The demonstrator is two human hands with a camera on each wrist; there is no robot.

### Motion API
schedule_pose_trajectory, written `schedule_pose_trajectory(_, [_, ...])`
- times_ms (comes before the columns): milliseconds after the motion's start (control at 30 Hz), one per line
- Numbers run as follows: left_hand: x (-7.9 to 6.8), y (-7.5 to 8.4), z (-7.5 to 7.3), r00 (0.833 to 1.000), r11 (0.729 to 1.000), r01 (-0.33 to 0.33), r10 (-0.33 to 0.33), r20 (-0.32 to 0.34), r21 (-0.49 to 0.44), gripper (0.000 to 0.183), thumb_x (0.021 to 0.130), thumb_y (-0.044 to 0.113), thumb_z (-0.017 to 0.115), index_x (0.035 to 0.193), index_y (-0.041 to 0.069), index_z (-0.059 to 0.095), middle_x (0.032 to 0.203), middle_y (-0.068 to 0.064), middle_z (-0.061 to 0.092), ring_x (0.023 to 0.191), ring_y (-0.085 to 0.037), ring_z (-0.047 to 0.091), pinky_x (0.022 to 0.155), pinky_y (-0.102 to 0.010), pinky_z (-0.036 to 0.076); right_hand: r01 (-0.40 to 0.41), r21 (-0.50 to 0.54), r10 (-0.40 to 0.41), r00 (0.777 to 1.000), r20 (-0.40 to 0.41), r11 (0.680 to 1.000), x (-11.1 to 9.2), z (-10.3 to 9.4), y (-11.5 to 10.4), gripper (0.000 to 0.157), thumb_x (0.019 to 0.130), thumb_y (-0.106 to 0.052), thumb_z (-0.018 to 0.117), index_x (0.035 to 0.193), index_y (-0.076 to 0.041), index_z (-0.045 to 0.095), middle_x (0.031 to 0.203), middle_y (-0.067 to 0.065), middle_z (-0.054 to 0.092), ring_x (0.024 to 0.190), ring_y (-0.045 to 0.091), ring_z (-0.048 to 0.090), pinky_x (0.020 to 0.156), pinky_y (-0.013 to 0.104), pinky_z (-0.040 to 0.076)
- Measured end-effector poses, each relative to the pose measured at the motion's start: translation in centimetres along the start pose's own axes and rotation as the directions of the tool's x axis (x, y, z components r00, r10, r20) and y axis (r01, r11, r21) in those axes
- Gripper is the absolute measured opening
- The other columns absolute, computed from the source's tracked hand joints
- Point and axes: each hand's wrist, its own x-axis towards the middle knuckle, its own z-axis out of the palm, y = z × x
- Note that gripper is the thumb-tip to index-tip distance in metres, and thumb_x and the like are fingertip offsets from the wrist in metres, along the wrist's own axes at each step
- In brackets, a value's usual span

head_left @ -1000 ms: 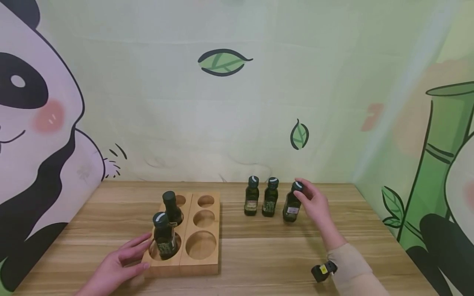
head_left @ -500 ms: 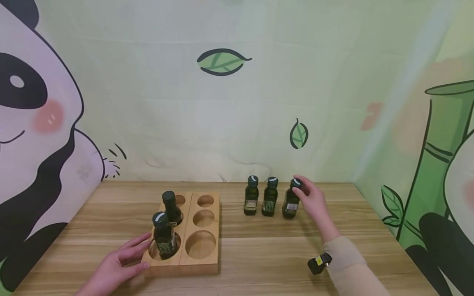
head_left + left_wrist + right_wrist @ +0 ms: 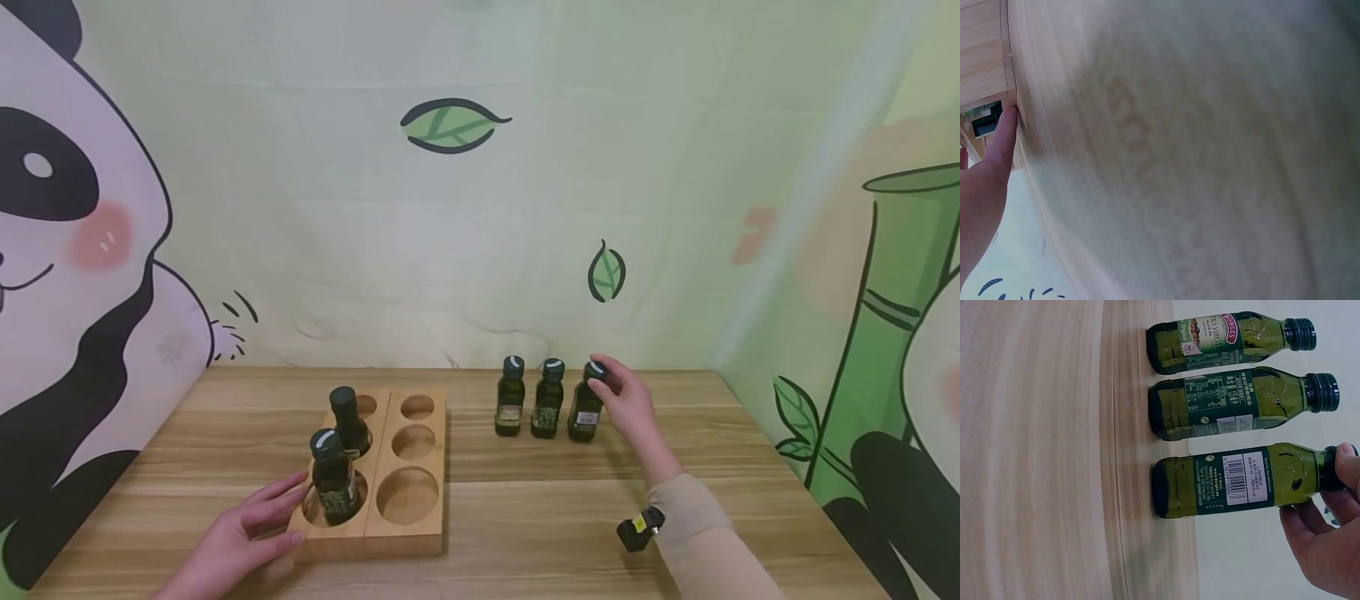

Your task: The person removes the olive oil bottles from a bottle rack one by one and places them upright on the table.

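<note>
My right hand (image 3: 628, 404) pinches the black cap of a dark green olive oil bottle (image 3: 1235, 482) between thumb and fingers. That bottle stands upright on the table, rightmost of three. Beside it are a middle olive oil bottle (image 3: 548, 400) and a left olive oil bottle (image 3: 510, 398). My left hand (image 3: 236, 533), its fingers fairly straight, touches the left front corner of a wooden holder (image 3: 405, 543) with round holes. In the holder's left column, a square olive oil bottle (image 3: 335, 483) sits in the front hole and a narrow-necked dark bottle (image 3: 348, 421) in the one behind.
The holder's right column has three bare round holes, the front one largest. A wood-grain table (image 3: 517, 517) runs back to a green cloth backdrop (image 3: 337, 208) with printed pandas and leaves. A small black camera (image 3: 639, 529) is on my right wrist.
My right hand has shifted the rightmost bottle a little left and back, closer to the other two, and it now stands straighter. The left hand and the holder stay in place.
</note>
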Motion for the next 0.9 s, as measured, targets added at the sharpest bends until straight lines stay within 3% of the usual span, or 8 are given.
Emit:
schedule_pose_trajectory(367, [-0.08,0.0,0.05,1.0,1.0,-0.016,0.016,0.002,-0.013,0.062,0.089,0.028,0.075,0.142,0.002,0.053,0.155,-0.019,0.035,0.125,-0.04,0.053,0.096,-0.043,0.05,-0.026,-0.009,0.026,1.0,0.008,1.0,0.3,0.16,0.12,0.042,0.099,-0.005,0.059,0.14,-0.002,0.052,0.138,0.03,0.05,0.127,0.043,0.05,0.105,0.049,0.041])
schedule_pose_trajectory(600, [-0.01,0.11,0.07,1.0,1.0,0.015,-0.015,-0.004,-0.018,0.064,0.088,0.03,0.076,0.142,0.005,0.053,0.156,-0.016,0.035,0.127,-0.04,0.052,0.097,-0.043,0.049,-0.021,-0.037,0.021,1.0,0.01,0.999,0.45,0.05,0.2,0.042,0.1,-0.007,0.059,0.141,-0.002,0.051,0.137,0.03,0.051,0.126,0.043,0.051,0.104,0.051,0.041])
schedule_pose_trajectory(900, [-0.02,-0.04,0.02,1.0,1.0,0.006,-0.006,-0.003,0.0,0.064,0.089,0.031,0.076,0.142,0.004,0.053,0.156,-0.016,0.036,0.126,-0.04,0.053,0.097,-0.045,0.049,-0.008,-0.068,0.01,1.0,0.029,0.998,0.01,-0.35,0.32,0.057,0.099,-0.01,0.061,0.151,-0.003,0.038,0.14,0.03,0.049,0.127,0.045,0.05,0.105,0.05,0.041])
